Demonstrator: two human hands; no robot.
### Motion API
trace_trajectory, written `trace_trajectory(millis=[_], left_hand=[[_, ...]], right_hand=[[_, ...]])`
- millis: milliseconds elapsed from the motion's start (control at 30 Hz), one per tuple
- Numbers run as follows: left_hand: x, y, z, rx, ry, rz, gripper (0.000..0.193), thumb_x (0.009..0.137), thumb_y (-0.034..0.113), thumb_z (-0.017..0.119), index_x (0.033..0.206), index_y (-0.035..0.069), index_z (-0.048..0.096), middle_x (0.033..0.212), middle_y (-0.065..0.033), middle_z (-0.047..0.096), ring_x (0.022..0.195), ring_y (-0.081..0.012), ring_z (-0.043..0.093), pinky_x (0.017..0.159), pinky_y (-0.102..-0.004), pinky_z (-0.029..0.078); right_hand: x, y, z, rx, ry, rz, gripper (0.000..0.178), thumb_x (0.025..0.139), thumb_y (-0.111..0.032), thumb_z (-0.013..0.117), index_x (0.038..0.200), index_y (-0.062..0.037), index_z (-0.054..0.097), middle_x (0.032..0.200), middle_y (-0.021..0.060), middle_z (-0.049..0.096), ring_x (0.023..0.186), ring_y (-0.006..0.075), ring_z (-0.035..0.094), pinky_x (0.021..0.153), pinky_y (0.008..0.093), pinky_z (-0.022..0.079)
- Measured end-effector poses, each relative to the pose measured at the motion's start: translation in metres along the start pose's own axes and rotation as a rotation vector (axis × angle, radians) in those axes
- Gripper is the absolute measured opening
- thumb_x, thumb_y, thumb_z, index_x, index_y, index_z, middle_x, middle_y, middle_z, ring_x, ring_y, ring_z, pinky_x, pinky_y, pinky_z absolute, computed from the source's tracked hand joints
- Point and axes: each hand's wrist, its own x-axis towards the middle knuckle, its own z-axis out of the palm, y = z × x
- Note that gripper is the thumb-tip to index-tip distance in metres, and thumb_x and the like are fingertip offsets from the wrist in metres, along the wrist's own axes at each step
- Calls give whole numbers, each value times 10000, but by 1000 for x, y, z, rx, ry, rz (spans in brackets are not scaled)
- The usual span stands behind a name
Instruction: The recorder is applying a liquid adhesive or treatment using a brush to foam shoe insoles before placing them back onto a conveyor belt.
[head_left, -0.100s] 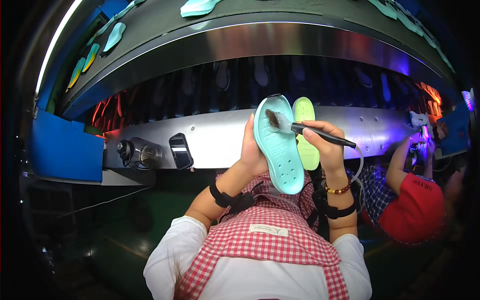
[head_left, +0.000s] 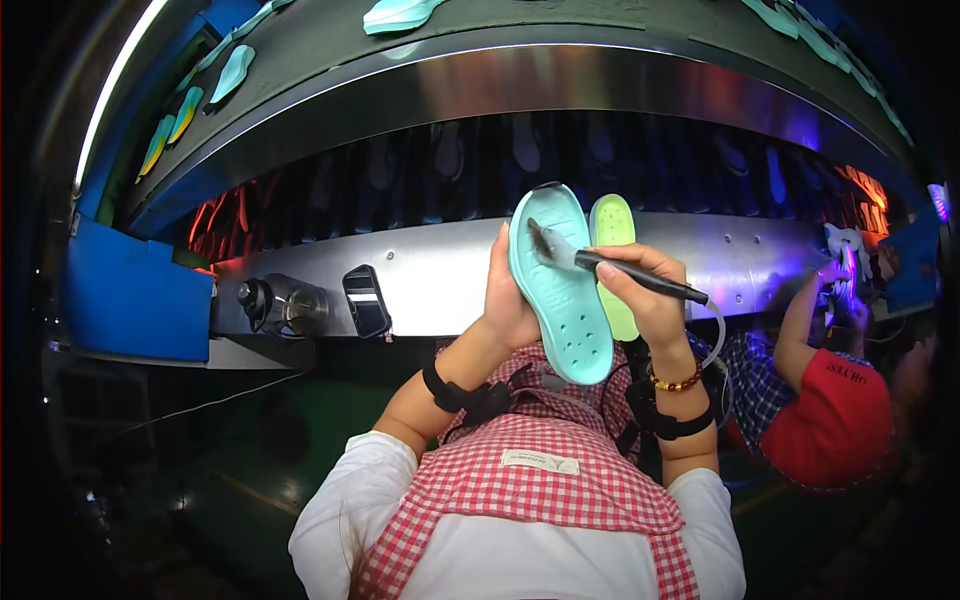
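A turquoise shoe sole (head_left: pixel 575 330) is held up, heel holes toward me, with my left hand (head_left: pixel 508 295) closed round its left edge. My right hand (head_left: pixel 645 300) grips the black handle of a brush (head_left: pixel 640 275), from which a thin clear tube runs down beside my wrist. The brush's dark bristles touch the inner face of the sole's upper half, slightly blurred. Behind the brush and my right hand, a lime-green sole (head_left: pixel 612 220) rests on the metal ledge, partly hidden.
On the metal ledge (head_left: pixel 430 270) at left are a dark-lidded clear jug (head_left: pixel 290 305) and a black phone (head_left: pixel 366 300). Beyond runs a dark conveyor belt (head_left: pixel 560 22) carrying turquoise soles (head_left: pixel 233 72). A person in a red garment (head_left: pixel 830 420) works at right.
The brush has shifted slightly left and down across the sole. The sole itself has moved only a little; both hands keep their hold.
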Motion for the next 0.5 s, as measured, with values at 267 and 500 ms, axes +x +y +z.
trace_trajectory(millis=[267, 500], left_hand=[[4, 4, 9, -18, -47, 30, 743, 895, 649, 206, 1288, 70, 453, 1218, -165, 542, 1072, -310, 559, 956, -453, 436], [8, 8, 14, -33, -20, 27, 772, 879, 672, 167, 1305, 92, 445, 1216, -175, 539, 1064, -348, 561, 911, -479, 466]], right_hand=[[11, -19, -4, 6, -77, -22, 175, 804, 25, 630, 975, 46, 662, 917, 109, 680, 814, 142, 642, 756, 226, 508], [12, -29, -14, 86, -63, 22, 198, 754, -3, 693, 951, -13, 699, 874, 86, 678, 801, 123, 618, 745, 234, 478]])
